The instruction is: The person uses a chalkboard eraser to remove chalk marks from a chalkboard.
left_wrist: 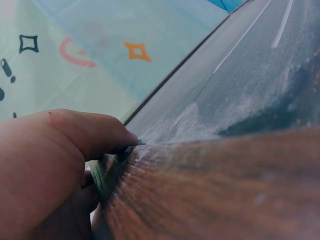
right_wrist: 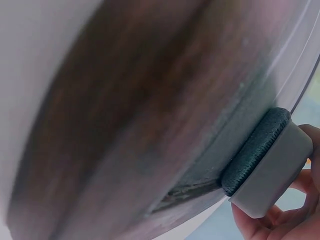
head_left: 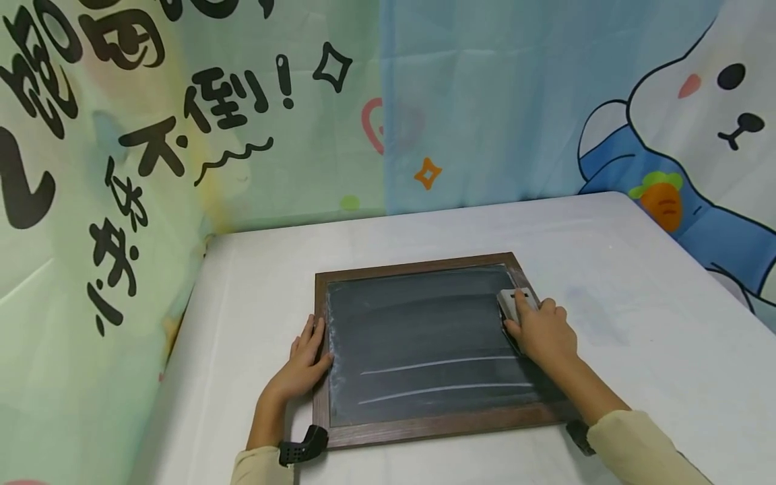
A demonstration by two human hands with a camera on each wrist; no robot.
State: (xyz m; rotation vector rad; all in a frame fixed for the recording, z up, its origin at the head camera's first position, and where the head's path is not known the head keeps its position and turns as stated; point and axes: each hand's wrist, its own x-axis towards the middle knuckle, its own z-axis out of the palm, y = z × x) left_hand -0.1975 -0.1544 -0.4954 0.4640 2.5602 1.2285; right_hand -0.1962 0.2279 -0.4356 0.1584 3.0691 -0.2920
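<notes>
— Wood-framed chalkboard (head_left: 424,343), flat on counter (head_left: 636,350); right hand (head_left: 542,330) grips eraser (head_left: 515,303) at its upper right corner.
— Left hand (head_left: 306,367) flat, fingers relaxed, steadying frame. Risk: board may skid if that brace slackens; two chalk lines (head_left: 442,377) remain.

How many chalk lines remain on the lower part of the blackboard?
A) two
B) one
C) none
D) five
A: in the head view, two long white chalk lines run across the lower part of the blackboard, while the right hand holds the eraser higher up, near the right edge of the frame.
</notes>
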